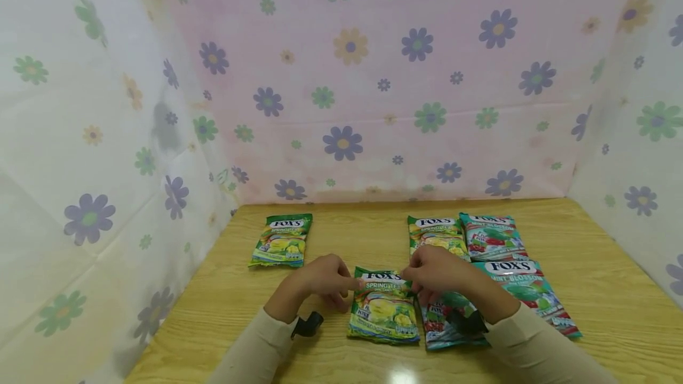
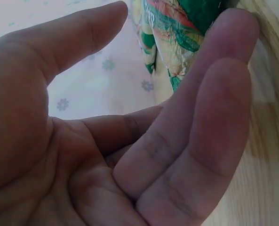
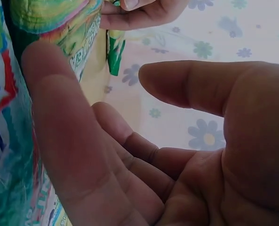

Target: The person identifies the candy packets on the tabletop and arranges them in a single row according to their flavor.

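A green-yellow Fox's Spring Tea candy bag (image 1: 383, 313) lies face up on the table between the two hands. My left hand (image 1: 326, 280) is at its upper left edge, fingers loosely bent and fingertips touching or very near the bag. At the upper right edge is my right hand (image 1: 440, 274), its fingertips beside the bag. Both wrist views show the thumb apart from the fingers, with nothing pinched between them. Under the right hand and wrist lies a teal Mint Blossom candy bag (image 1: 436, 328), partly hidden.
Another Spring Tea bag (image 1: 281, 243) lies at the back left of the wooden table (image 1: 357, 230). Behind the right hand are a third Spring Tea bag (image 1: 434, 231) and a Mint Blossom bag (image 1: 495, 240). One more Mint Blossom bag (image 1: 539, 295) lies right. Flowered cloth (image 1: 384, 105) surrounds the table.
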A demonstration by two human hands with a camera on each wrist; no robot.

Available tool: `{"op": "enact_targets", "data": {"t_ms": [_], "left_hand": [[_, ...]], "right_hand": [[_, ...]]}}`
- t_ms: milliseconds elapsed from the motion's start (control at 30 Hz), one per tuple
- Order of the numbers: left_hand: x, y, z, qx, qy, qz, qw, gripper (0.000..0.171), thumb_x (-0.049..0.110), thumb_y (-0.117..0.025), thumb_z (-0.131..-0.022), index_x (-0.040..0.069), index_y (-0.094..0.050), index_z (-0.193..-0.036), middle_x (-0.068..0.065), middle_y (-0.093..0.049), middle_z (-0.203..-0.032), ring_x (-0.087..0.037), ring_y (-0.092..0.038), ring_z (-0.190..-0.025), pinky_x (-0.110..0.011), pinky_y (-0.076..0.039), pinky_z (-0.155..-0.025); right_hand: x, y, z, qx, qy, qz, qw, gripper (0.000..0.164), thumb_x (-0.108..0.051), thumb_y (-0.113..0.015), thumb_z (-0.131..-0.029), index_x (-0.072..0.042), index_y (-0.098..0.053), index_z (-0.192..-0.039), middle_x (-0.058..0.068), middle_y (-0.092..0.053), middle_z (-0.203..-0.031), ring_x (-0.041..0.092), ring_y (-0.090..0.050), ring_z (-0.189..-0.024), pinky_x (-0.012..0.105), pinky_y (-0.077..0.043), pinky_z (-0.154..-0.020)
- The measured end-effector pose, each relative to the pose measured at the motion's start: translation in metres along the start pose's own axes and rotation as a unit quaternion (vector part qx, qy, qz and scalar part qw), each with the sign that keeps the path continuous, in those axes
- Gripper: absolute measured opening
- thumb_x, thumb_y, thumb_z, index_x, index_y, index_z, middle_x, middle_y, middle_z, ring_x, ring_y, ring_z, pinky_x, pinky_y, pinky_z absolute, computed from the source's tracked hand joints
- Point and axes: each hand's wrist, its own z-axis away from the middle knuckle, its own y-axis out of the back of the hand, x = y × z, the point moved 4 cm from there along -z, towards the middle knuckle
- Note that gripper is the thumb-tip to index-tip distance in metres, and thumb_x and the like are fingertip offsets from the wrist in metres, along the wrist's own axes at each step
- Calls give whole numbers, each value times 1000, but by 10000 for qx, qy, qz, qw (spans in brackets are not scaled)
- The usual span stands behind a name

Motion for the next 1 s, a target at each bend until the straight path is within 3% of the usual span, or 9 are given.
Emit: {"op": "enact_targets", "data": {"t_ms": [233,400,633,700,833,933,1000], "left_hand": [[4,-6,0,-180,-125,142,9997,36,39,-75,-96,3,-78,-91,-15,-73,-86,-29,-78,-73,-42,-63,-65],[3,-5,0,-123,-66,63,9999,37,39,-75,-96,3,-77,-89,-13,-75,-83,-27,-78,-72,-41,-63,-64],[-1,0,1,-44,39,-55,10000,42,42,-77,-94,4,-73,-76,-9,-68,-66,-26,-78,-71,-40,-63,-63],[-1,1,2,-113,48,-103,9999,44,42,-77,-94,4,-71,-73,-7,-62,-62,-27,-78,-71,-40,-62,-62],[-1,0,4,-272,64,-145,9995,45,42,-77,-94,3,-74,-72,-9,-66,-62,-29,-78,-70,-40,-62,-61],[0,-2,4,-317,35,-85,9995,43,42,-78,-93,4,-74,-72,-15,-75,-73,-30,-77,-68,-41,-63,-61],[1,-3,4,-359,-2,-63,9993,45,41,-79,-92,8,-65,-64,-18,-76,-75,-30,-77,-67,-41,-63,-60]], "right_hand": [[1,-4,-1,-53,63,-118,9999,26,-29,-69,-101,-4,-72,-102,12,-71,-88,27,-74,-66,40,-61,-59],[-1,-5,-1,-194,36,-305,9993,26,-29,-68,-101,-5,-71,-111,11,-72,-95,28,-75,-71,41,-62,-61],[-3,-6,-1,-230,184,-385,9988,29,-30,-67,-102,-6,-68,-117,10,-69,-107,26,-74,-79,40,-62,-65],[-4,-5,1,-226,178,-321,9991,27,-29,-68,-102,-5,-67,-115,11,-69,-105,26,-74,-76,41,-62,-65],[-6,-6,4,-277,200,124,9993,23,-28,-69,-101,-6,-66,-109,12,-71,-89,27,-72,-65,41,-60,-60],[-6,-8,5,-394,199,296,9986,27,-26,-72,-99,-5,-63,-115,12,-73,-83,27,-71,-61,41,-59,-57],[-6,-10,6,-465,184,244,9984,34,-24,-73,-98,-3,-60,-121,11,-73,-83,28,-71,-62,41,-60,-57]]}}
